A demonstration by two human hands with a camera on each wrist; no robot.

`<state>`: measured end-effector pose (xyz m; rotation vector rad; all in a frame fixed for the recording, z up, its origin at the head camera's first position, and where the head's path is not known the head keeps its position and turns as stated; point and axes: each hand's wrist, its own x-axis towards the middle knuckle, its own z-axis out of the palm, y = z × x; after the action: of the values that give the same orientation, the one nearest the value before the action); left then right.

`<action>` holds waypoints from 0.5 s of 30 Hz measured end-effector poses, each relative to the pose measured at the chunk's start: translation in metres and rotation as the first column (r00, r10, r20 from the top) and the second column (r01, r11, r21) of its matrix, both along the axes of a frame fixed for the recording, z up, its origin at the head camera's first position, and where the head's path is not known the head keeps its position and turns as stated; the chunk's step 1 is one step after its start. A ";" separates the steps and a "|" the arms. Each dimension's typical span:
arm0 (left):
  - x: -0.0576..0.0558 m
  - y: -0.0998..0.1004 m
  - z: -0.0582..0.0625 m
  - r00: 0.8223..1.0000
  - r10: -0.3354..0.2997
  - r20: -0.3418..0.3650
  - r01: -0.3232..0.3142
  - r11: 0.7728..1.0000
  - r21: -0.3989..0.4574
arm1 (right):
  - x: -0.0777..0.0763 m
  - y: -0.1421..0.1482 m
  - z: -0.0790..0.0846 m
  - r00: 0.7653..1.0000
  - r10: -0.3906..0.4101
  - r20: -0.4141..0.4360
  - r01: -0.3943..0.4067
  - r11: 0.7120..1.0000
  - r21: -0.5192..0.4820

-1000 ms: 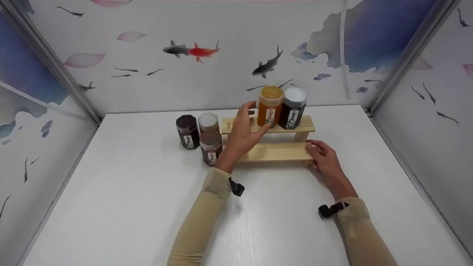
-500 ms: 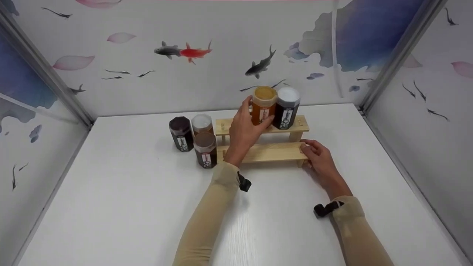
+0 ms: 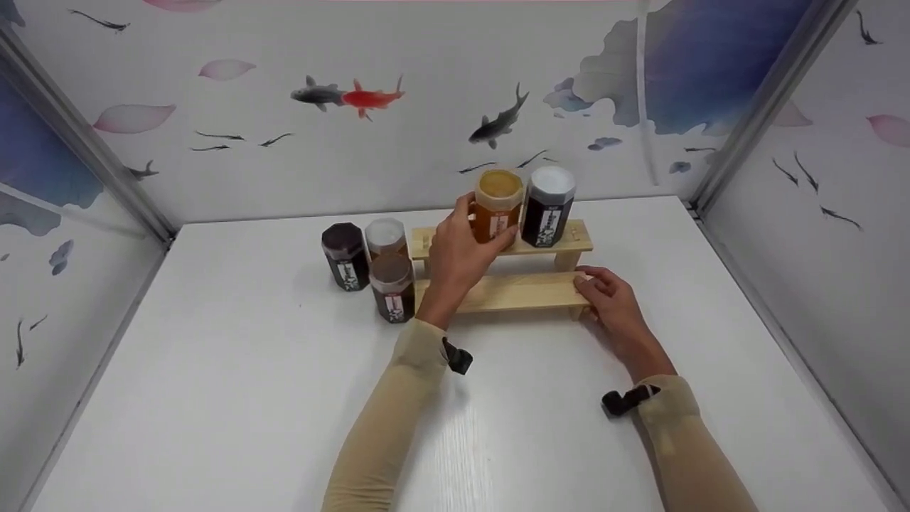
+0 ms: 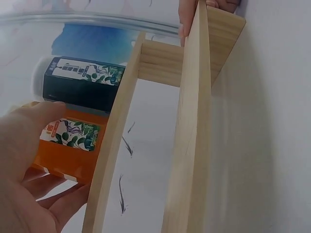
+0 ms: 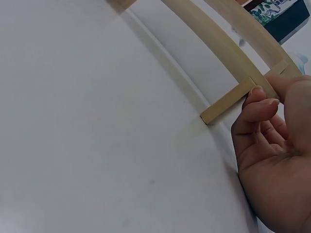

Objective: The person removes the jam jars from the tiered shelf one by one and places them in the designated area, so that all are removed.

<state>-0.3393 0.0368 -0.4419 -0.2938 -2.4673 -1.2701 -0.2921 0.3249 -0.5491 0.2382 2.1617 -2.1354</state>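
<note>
My left hand (image 3: 458,256) grips an orange jar (image 3: 494,203) with a yellowish lid, upright at the upper board of a two-tier wooden rack (image 3: 526,293). In the left wrist view, thumb and fingers lie on opposite sides of this orange jar (image 4: 65,158), its base right at the board. A dark jar (image 3: 546,213) with a white lid stands just right of it on the same board, a narrow gap between them. My right hand (image 3: 618,306) pinches the right end of the rack's lower board, beside the leg (image 5: 228,102) seen in the right wrist view.
Left of the rack, three jars stand close together on the white table (image 3: 234,370): a dark-lidded jar (image 3: 346,259), a white-lidded jar (image 3: 386,238) and a brown-lidded jar (image 3: 392,291) in front. Printed panels (image 3: 426,156) with fish enclose the back and sides.
My left hand's fingers and thumb have come round the orange jar. It has shifted slightly left, opening a gap to the dark jar. The right hand keeps its place on the rack.
</note>
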 end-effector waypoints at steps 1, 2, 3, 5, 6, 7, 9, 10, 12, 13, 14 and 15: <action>0.002 -0.003 -0.001 1.000 -0.001 -0.003 0.001 1.000 -0.003 | 0.000 0.000 0.000 1.000 -0.002 0.000 0.002 1.000 0.002; 0.004 -0.006 -0.001 1.000 -0.001 -0.006 0.001 1.000 -0.006 | 0.000 0.000 -0.001 1.000 -0.004 -0.001 0.004 1.000 0.005; 0.006 -0.009 -0.002 1.000 -0.002 -0.011 0.002 1.000 -0.007 | 0.000 -0.001 -0.001 1.000 -0.006 -0.003 0.006 1.000 0.008; 0.011 -0.017 -0.002 1.000 -0.004 -0.026 0.004 1.000 -0.004 | 0.000 -0.001 -0.002 1.000 -0.010 -0.008 0.010 1.000 0.014; 0.014 -0.021 -0.002 0.999 -0.005 -0.036 0.004 1.000 -0.003 | 0.000 -0.002 -0.002 1.000 -0.010 -0.013 0.010 1.000 0.015; 0.017 -0.026 -0.002 0.999 -0.005 -0.046 0.005 1.000 -0.001 | 0.001 -0.002 -0.002 1.000 -0.012 -0.018 0.013 1.000 0.016; 0.025 -0.037 -0.001 0.998 0.004 -0.066 -0.004 1.000 0.007 | 0.000 -0.003 -0.002 1.000 -0.015 -0.024 0.016 1.000 0.018; 0.029 -0.043 0.000 0.997 0.010 -0.077 -0.010 1.000 0.013 | 0.000 -0.003 -0.002 0.999 -0.016 -0.028 0.016 1.000 0.021; 0.035 -0.054 0.002 0.995 0.028 -0.091 -0.026 0.999 0.030 | -0.001 -0.003 -0.001 0.999 -0.018 -0.036 0.019 0.999 0.029; 0.038 -0.059 0.005 0.995 0.034 -0.094 -0.030 0.999 0.041 | -0.001 -0.003 0.000 0.999 -0.019 -0.037 0.020 0.999 0.029; 0.040 -0.064 0.007 0.994 0.039 -0.101 -0.033 0.998 0.052 | -0.001 -0.002 0.001 0.999 -0.020 -0.039 0.022 0.999 0.032; 0.042 -0.069 0.010 0.994 0.042 -0.106 -0.035 0.997 0.062 | -0.001 -0.001 0.002 0.999 -0.022 -0.042 0.023 0.999 0.036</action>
<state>-0.2975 -0.0325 -0.4323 -0.2892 -2.3296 -1.2763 -0.2928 0.3235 -0.5475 0.2239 2.2323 -2.1332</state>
